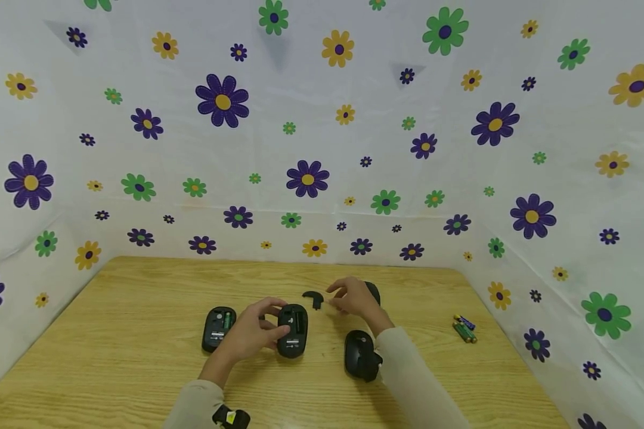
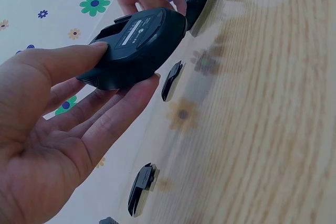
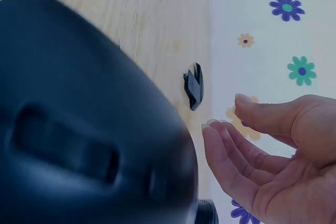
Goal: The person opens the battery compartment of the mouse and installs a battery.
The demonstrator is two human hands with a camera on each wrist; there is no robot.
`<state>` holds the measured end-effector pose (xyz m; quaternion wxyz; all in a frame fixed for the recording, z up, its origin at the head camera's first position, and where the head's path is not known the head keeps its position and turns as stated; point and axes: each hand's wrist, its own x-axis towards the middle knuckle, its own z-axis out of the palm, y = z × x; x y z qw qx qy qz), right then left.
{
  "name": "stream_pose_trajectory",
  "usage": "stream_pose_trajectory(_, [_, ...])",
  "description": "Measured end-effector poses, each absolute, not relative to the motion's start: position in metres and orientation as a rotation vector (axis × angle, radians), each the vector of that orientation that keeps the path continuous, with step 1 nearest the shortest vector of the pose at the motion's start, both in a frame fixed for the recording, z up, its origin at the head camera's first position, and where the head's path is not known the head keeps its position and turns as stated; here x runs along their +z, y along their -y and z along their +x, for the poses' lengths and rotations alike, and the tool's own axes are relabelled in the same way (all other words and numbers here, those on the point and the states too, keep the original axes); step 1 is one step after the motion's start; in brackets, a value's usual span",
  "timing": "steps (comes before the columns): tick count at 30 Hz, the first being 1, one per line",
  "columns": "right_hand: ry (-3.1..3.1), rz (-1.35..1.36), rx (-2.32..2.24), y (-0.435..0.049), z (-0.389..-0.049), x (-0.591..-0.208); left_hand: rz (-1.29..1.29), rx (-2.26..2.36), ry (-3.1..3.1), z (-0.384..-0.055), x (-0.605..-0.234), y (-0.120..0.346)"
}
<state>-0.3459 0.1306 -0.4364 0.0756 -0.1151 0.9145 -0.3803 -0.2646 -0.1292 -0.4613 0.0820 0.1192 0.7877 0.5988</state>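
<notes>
My left hand (image 1: 251, 330) holds a black computer mouse (image 1: 292, 342) with its underside facing up and its battery slot uncovered, thumb on one side and fingertips under the other. In the left wrist view, that mouse (image 2: 139, 51) is held above the table. My right hand (image 1: 354, 296) has nothing between its loosely bent fingers; in the right wrist view, a gap separates thumb and fingertips of that hand (image 3: 283, 156). Just left of it in the head view is a black battery cover (image 1: 315, 298). Behind it, another dark mouse (image 1: 374, 291) is partly hidden.
An upturned mouse (image 1: 210, 339) with a green battery (image 1: 228, 320) in its slot lies at left. Beside my right forearm is another black mouse (image 1: 356, 351). Several loose batteries (image 1: 464, 330) lie at the right. A flowered cloth (image 1: 322, 149) surrounds the wooden table (image 1: 155, 298).
</notes>
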Motion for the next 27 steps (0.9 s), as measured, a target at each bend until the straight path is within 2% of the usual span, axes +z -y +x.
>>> stream_pose_trajectory(15, [-2.849,-0.36,-1.151,-0.187,-0.315,-0.42,0.353,1.778,-2.377,-0.263,-0.46,0.127])
stream_pose_trajectory(27, [-2.896,-0.214,-1.159,-0.248,-0.289,-0.419,0.362,1.777,-2.366,-0.263,-0.459,0.128])
